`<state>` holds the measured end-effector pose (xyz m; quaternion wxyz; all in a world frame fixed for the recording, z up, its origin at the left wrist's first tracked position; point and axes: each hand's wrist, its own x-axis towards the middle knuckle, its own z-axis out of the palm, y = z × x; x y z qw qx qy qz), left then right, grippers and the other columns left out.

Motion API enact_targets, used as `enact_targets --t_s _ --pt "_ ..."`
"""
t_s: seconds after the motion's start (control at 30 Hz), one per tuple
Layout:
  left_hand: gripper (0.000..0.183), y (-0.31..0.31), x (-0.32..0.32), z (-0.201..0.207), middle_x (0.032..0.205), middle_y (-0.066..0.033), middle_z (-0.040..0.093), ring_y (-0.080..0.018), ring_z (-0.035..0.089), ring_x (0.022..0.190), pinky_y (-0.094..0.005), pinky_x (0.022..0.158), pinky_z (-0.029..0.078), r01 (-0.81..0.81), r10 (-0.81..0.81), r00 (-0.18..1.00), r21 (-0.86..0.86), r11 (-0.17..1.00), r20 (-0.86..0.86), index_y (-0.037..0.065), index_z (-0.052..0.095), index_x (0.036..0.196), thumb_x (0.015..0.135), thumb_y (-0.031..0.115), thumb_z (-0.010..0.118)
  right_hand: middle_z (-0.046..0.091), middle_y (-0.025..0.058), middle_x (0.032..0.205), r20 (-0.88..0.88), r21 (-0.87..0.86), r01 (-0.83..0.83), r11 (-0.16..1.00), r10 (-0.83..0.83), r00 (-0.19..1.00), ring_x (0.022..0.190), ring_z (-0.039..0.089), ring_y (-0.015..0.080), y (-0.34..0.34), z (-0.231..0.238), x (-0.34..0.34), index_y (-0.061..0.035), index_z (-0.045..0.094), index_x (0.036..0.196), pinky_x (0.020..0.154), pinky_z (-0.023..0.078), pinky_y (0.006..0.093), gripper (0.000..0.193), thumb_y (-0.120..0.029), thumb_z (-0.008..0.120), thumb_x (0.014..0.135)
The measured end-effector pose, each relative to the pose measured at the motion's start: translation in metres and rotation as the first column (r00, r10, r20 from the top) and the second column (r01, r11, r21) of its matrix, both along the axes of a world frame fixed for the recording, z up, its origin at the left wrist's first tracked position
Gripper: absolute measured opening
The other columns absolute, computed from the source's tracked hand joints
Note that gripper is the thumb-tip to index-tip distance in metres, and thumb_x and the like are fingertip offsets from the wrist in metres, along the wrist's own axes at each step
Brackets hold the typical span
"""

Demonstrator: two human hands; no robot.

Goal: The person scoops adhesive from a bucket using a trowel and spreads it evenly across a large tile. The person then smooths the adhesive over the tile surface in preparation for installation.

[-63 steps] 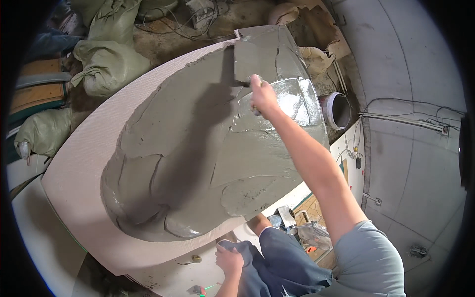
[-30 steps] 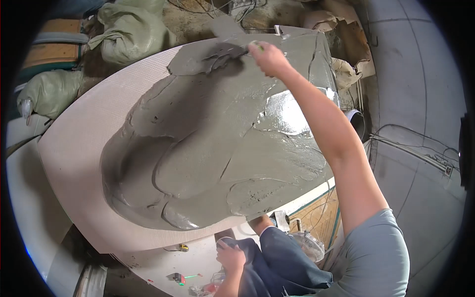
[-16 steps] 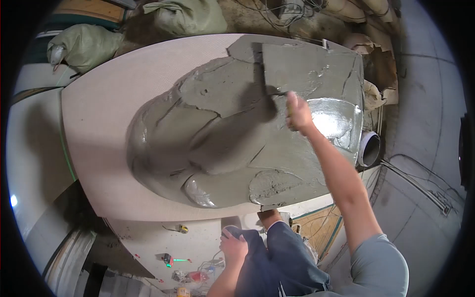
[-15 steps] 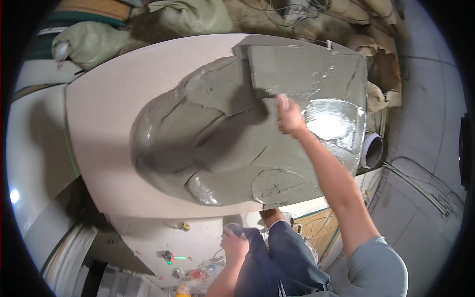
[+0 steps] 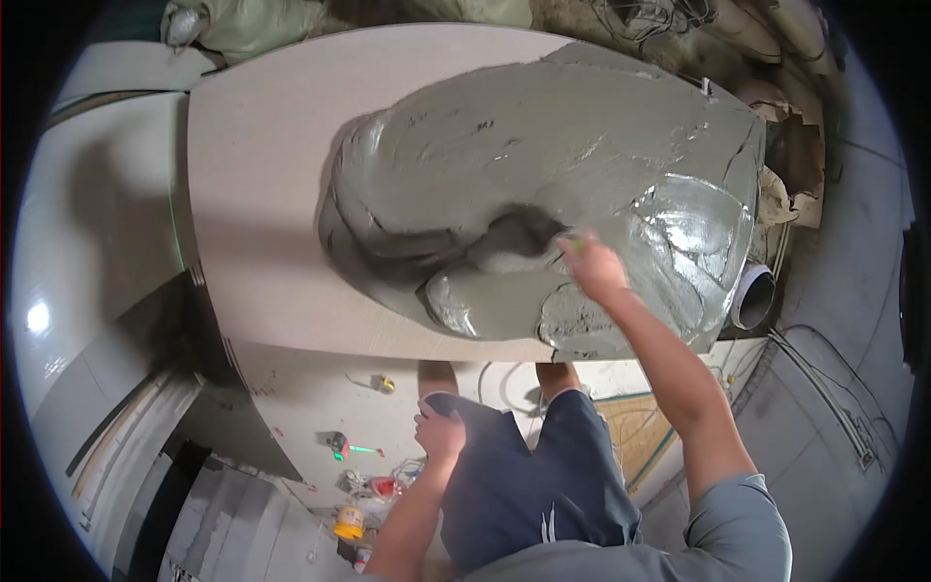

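Observation:
My right hand (image 5: 593, 264) is closed around the handle of a trowel (image 5: 570, 238) above the grey wet mortar (image 5: 465, 145). The trowel's blade is hard to make out against the mortar and a dark shadow. Thick and uneven, the mortar covers the middle and right of a large pale slab (image 5: 257, 184). Along its left and near edges the layer ends in raised folds. My left hand (image 5: 441, 433) rests on my left thigh by the knee, holding nothing, with its fingers partly bent.
Sacks (image 5: 252, 24) lie beyond the slab. A round pipe end (image 5: 753, 297) and a torn paper bag (image 5: 800, 160) sit off its right edge. On the near floor are a tape measure (image 5: 338, 446), a yellow tub (image 5: 348, 522) and cables. Another smooth panel (image 5: 116, 213) stands at left.
My right hand has drawn the trowel nearer to me, leaving the far mortar flatter and without its straight-edged ridge. The view has shifted, and my left hand stays on my thigh.

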<state>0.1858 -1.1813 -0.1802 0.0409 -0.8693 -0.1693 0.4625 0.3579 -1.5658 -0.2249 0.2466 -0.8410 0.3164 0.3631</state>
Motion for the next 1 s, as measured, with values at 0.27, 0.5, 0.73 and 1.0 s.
enact_targets --t_s 0.27,0.5,0.73,1.0 --pt "0.076 0.079 0.035 -0.017 0.114 -0.0258 0.059 -0.0406 0.063 0.104 -0.0504 0.090 0.051 0.041 -0.042 0.999 -0.118 0.992 -0.002 -0.006 0.037 0.142 0.085 0.032 0.069 0.067 0.0208 0.084 0.132 0.097 0.432 0.896 -0.442 0.887 0.077 0.061 0.0399 0.132 -0.024 -0.200 -0.0009 0.062 0.092 0.070 0.047 0.0479 0.058 -0.053 0.038 0.104" --pt "0.080 0.158 0.061 -0.026 0.111 -0.0258 0.059 -0.0399 0.066 0.095 -0.0485 0.081 0.055 0.134 -0.139 0.988 -0.081 0.988 -0.063 -0.008 0.034 0.144 0.087 0.039 0.066 0.052 0.0005 0.062 -0.216 0.553 0.815 0.175 -0.914 0.342 0.050 0.051 0.0122 0.404 -0.011 -0.081 -0.0084 0.051 0.082 0.041 0.039 0.0303 0.047 -0.049 0.043 0.105" --pt "0.058 0.216 0.032 -0.057 0.110 -0.0230 0.062 -0.0396 0.068 0.093 -0.0519 0.079 0.056 0.215 -0.259 0.962 -0.342 0.915 -0.090 -0.001 0.051 0.125 0.088 0.043 0.062 0.068 0.0262 0.080 0.090 0.433 0.280 0.857 -0.349 0.933 0.084 0.069 0.0441 0.504 -0.018 0.001 -0.0012 0.053 0.102 0.072 0.056 0.0504 0.052 -0.053 0.052 0.099" --pt "0.085 0.164 0.081 -0.027 0.126 -0.0320 0.055 -0.0465 0.063 0.105 -0.0503 0.091 0.052 0.089 -0.105 0.985 -0.115 0.989 -0.140 -0.004 0.027 0.151 0.090 0.042 0.064 0.070 0.0140 0.078 0.286 -0.164 0.171 0.971 -0.119 0.951 0.062 0.070 0.0342 0.369 -0.029 -0.129 -0.0093 0.055 0.098 0.053 0.056 0.0440 0.047 -0.052 0.069 0.087"
